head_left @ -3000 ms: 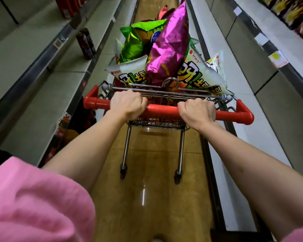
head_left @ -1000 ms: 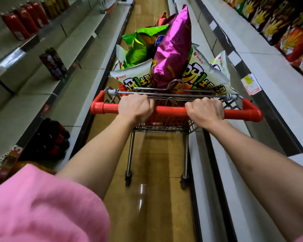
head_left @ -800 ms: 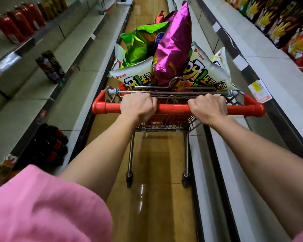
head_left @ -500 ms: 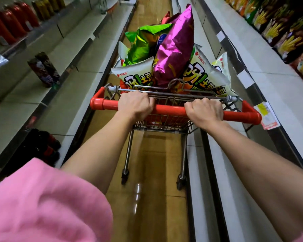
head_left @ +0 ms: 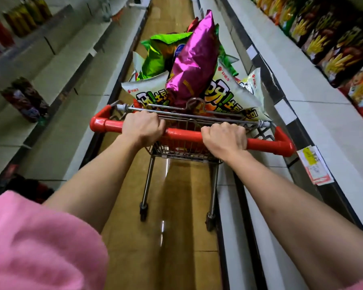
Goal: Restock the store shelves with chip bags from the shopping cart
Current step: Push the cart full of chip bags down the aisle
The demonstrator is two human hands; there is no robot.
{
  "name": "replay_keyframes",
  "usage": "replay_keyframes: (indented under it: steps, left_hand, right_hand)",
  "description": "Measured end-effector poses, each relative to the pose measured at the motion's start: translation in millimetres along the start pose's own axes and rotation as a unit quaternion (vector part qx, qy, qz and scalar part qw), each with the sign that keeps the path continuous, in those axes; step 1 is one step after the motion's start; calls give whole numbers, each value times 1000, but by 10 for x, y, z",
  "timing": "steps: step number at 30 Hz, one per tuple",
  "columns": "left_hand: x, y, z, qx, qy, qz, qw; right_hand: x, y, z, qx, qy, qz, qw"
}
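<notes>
Left hand [head_left: 143, 127] and right hand [head_left: 224, 137] both curled tight around the red handle [head_left: 182, 136] of the shopping cart [head_left: 184, 147], left grip near the handle's left end, right grip right of its middle. Cart standing on the brown floor [head_left: 176, 237] of a narrow aisle, heaped with chip bags: a purple bag [head_left: 194, 57] upright on top, a green bag [head_left: 158, 55] behind it to the left, white bags [head_left: 228, 95] at the front and right. Mostly bare shelves [head_left: 57, 84] on the left with a dark packet [head_left: 25, 99]; right-hand shelves [head_left: 314, 97] stocked higher up with snack bags [head_left: 331, 49], a price tag [head_left: 313, 165] on the edge. Pink sleeve [head_left: 36, 243] at lower left.
</notes>
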State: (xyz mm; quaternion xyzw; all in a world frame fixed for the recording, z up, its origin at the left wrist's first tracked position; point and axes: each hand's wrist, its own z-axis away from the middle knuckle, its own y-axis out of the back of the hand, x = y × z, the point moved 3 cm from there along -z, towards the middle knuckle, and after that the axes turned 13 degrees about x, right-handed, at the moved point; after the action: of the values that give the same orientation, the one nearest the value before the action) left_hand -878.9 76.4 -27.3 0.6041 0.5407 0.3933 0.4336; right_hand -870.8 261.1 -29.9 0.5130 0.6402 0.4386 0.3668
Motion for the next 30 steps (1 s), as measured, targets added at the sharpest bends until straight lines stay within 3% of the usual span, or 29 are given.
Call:
replay_keyframes:
  steps: [13, 30]
  left_hand:
    - [9, 16, 195, 10, 5, 13, 1000]
    - [171, 271, 1120, 34, 55, -8, 998]
  right_hand:
    - [-26, 20, 172, 19, 3, 10, 1000]
    - [-89, 259, 865, 18, 60, -19, 998]
